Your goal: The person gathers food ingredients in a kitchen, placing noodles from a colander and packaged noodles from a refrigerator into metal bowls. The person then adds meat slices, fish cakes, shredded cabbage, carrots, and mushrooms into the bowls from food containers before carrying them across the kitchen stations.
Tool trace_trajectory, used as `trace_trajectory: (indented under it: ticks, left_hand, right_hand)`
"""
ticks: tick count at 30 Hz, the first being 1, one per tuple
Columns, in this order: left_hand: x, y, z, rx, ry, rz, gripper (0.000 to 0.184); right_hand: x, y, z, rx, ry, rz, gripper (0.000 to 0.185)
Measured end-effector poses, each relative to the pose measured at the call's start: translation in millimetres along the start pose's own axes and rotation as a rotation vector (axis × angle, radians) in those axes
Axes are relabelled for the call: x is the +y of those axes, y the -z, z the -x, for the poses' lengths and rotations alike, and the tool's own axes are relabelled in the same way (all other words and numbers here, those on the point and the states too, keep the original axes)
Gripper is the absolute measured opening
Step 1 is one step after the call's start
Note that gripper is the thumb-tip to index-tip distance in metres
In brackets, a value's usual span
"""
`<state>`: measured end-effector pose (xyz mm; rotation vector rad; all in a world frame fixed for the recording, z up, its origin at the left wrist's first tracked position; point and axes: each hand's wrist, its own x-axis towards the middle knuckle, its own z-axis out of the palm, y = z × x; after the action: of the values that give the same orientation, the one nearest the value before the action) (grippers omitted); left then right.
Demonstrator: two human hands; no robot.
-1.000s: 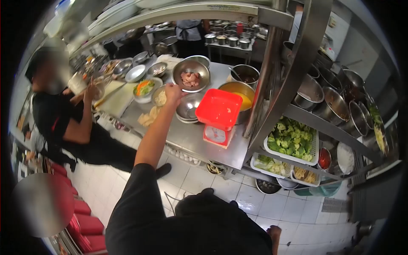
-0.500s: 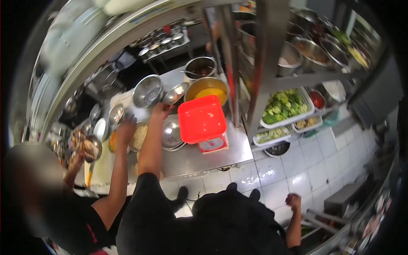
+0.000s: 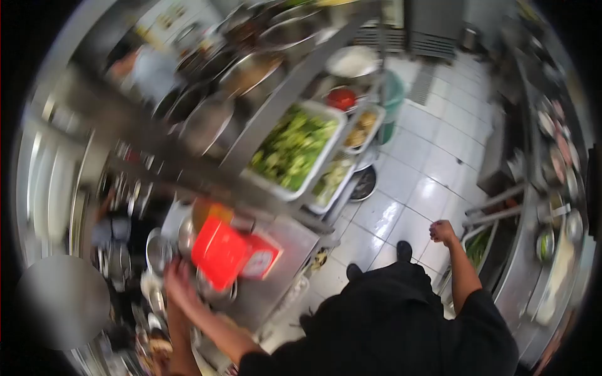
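Note:
My left hand [image 3: 180, 283], smeared by motion, reaches over the steel table [image 3: 276, 285] beside a metal bowl [image 3: 160, 250]; its fingers and anything in them are unclear. Just right of it, a red plastic container [image 3: 218, 250] rests on a red scale [image 3: 260, 257] with a round dial. Behind the container is a pot with orange contents [image 3: 207, 213], partly covered. My right hand [image 3: 443, 232] hangs over the tiled floor with its fingers curled in and nothing visible in it.
A co-worker's forearm [image 3: 179, 341] lies close beside my left arm. Metal shelving [image 3: 263, 135] holds large pots [image 3: 251, 75], a basket of green vegetables [image 3: 295, 147] and a red bowl [image 3: 342, 98]. A steel counter [image 3: 523, 250] with bowls runs along the right.
The view has swung to the right, so the table and red container appear farther left. The meat seen earlier in a metal bowl cannot be made out now. My right hand stays away from the table.

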<state>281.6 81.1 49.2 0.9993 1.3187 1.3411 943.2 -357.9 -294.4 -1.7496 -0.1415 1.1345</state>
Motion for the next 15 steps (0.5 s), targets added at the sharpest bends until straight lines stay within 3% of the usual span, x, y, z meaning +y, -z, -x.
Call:
trace_trajectory:
  ticks: [1, 2, 3, 5, 7, 8, 9, 10, 11, 12, 14, 15]
  left_hand:
    - [19, -7, 30, -0.028, -0.137, -0.042, 0.028]
    - [42, -32, 64, 0.106, -0.27, 0.06, 0.026]
    - [58, -27, 76, -0.199, -0.28, 0.218, 0.022]
    - [75, -56, 115, -0.399, -0.36, 0.437, 0.016]
    - [100, -192, 217, -0.615, -0.552, 0.476, 0.016]
    - [92, -205, 204, -1.173, -0.453, 0.584, 0.028]
    - [55, -228, 182, -1.332, -0.391, 0.621, 0.017]
    - [43, -267, 193, -1.339, -0.373, 0.505, 0.014]
    - [41, -319, 213, -1.348, -0.358, 0.388, 0.014]
    - [35, -375, 246, -1.191, -0.39, 0.147, 0.017]
    - [31, -471, 295, -0.999, 0.069, 0.189, 0.014]
    - [17, -504, 298, -0.987, 0.118, 0.151, 0.011]
  right_hand:
    - [-7, 8, 1, 0.046, -0.049, -0.009, 0.011]
    - [-12, 15, 1, 0.103, -0.064, -0.033, 0.011]
    - [-16, 28, 0, 0.151, -0.077, -0.049, 0.011]
    - [-13, 57, -15, 0.148, -0.05, -0.108, 0.006]
    - [-26, 89, -36, 0.18, -0.059, 0.007, 0.01]
    - [-35, 105, -46, 0.183, -0.026, 0.05, 0.013]
    - [-43, 120, -56, 0.2, -0.037, -0.024, 0.01]
    - [-52, 134, -66, 0.218, -0.046, -0.098, 0.008]
    - [-57, 152, -84, 0.162, 0.14, 0.199, 0.006]
    - [-60, 169, -98, 0.218, 0.082, 0.052, 0.007]
    - [-100, 183, -106, 0.275, 0.03, -0.146, 0.01]
    - [-117, 193, -109, 0.275, 0.031, -0.195, 0.012]
